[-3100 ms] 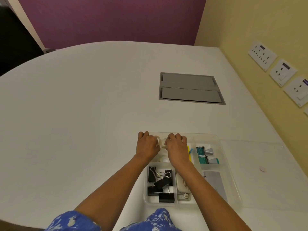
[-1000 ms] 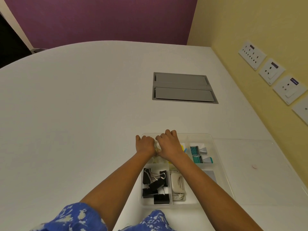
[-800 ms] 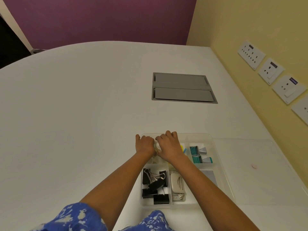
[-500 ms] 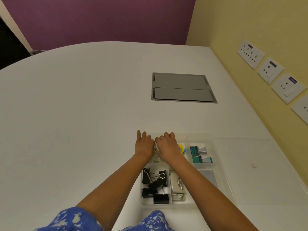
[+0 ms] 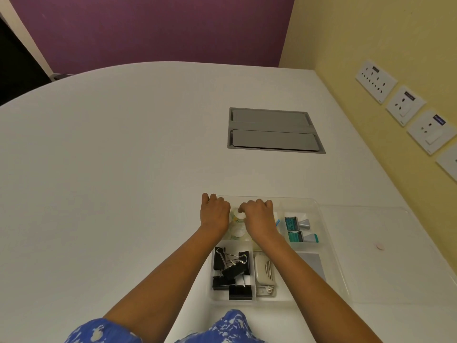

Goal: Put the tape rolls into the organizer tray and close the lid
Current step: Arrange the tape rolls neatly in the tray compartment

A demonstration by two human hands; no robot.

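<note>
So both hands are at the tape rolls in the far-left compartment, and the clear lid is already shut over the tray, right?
Not quite. The head view shows the left hand and right hand at the tape rolls in the far-left compartment, but the clear lid lies open, flat on the table to the right of the organizer tray.

White rounded table (image 5: pixel 123 157), grey inset hatch (image 5: pixel 274 131); purple wall (image 5: pixel 160 28), yellow wall (image 5: pixel 371 33) with sockets (image 5: pixel 376 81).

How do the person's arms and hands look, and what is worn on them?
Both forearms are bare from the sleeves down. The left hand and right hand show no gloves, and no rings, watch or bracelet can be seen. Near the elbows are short blue sleeves with an irregular white pattern.
</note>
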